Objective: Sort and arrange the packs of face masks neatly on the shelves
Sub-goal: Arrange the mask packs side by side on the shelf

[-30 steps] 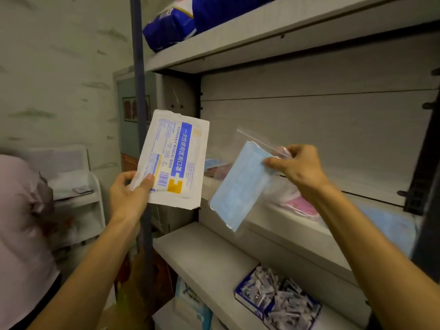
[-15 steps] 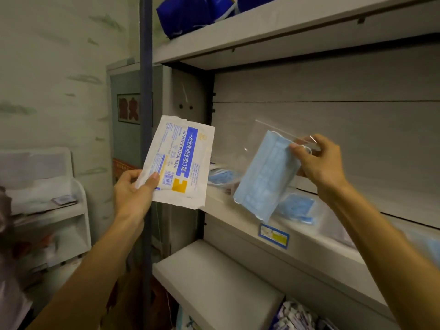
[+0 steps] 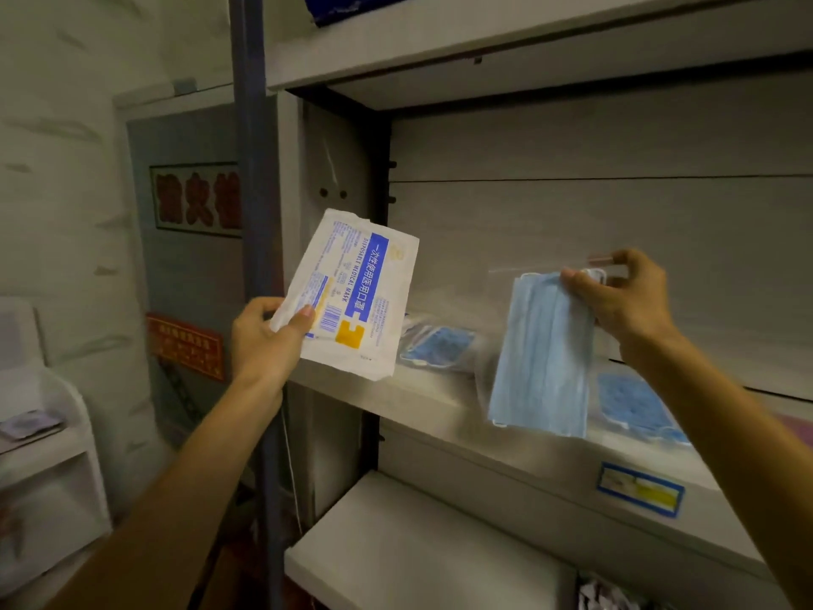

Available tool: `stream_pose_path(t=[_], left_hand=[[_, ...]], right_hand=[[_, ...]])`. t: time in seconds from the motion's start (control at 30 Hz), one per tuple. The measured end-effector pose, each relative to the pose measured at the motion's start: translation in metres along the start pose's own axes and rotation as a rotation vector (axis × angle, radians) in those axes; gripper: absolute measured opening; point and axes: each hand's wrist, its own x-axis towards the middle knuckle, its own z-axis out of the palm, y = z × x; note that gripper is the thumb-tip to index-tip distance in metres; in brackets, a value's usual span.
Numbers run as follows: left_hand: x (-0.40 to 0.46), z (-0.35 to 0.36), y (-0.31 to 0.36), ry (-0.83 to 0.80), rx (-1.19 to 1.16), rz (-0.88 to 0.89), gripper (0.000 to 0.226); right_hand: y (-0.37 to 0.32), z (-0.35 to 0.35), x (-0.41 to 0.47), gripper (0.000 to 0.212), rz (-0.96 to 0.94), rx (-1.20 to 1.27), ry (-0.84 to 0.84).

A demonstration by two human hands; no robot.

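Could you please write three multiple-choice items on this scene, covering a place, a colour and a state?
1. Where does the clear pack of masks hang?
A. above the middle shelf
B. on the floor
C. on the top shelf

2. What colour are the masks in it?
A. pink
B. light blue
C. black

3. What is the left hand doing?
A. resting open
B. pressing the shelf
C. gripping the white printed pack

Key: 1 A, the right hand holds it above that board; 2 B, blue shows through the plastic; 3 C, thumb over the pack's corner.
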Motion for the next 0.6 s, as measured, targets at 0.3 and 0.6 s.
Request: stream_pose_path(t=[0.3,0.6], left_hand=[[0.062,0.041,-0.021,-0.110,0.036,-0.063,0.030],[0.114,0.074,-0.037,-0.194,0.062,-0.111,0.027]], right_hand=[[0.002,0.016,0.035,0.043,0.020,-0.024,0.064],[0.010,0.048,0.061,0.034,-0.005,-0.061,0.041]])
